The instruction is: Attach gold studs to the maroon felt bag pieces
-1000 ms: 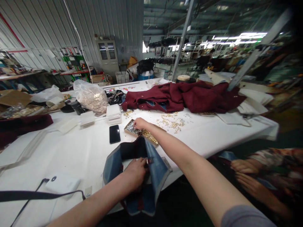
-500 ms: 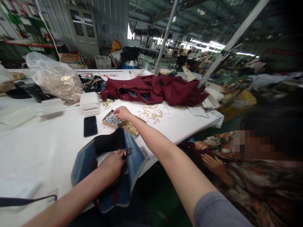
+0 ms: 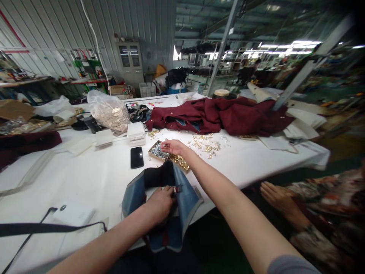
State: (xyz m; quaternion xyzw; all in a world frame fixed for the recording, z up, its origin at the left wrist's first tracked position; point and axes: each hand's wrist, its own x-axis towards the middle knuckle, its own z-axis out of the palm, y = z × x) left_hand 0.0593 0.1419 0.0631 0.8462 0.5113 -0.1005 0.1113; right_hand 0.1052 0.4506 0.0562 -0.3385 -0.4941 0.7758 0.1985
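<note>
My left hand (image 3: 160, 203) lies on a blue denim piece with dark lining (image 3: 182, 198) at the table's front edge, its fingers curled round a small dark clip-like part there. My right hand (image 3: 172, 146) hovers palm up over a shallow tray (image 3: 159, 151) that holds silver studs on its left side and gold studs on its right. Its fingers are loosely curled and seem to hold a few small studs. Loose gold studs (image 3: 207, 145) lie scattered just right of the tray.
A black phone (image 3: 137, 157) lies left of the tray, with stacked white boxes (image 3: 136, 134) behind it. A maroon garment (image 3: 219, 116) sprawls across the far table. A clear bag of pieces (image 3: 110, 112) stands far left. Another person's hand (image 3: 278, 196) shows at lower right.
My right hand has lifted out of the stud tray and turned palm up. The camera swung toward the person on the right and back. My left hand stayed on the denim.
</note>
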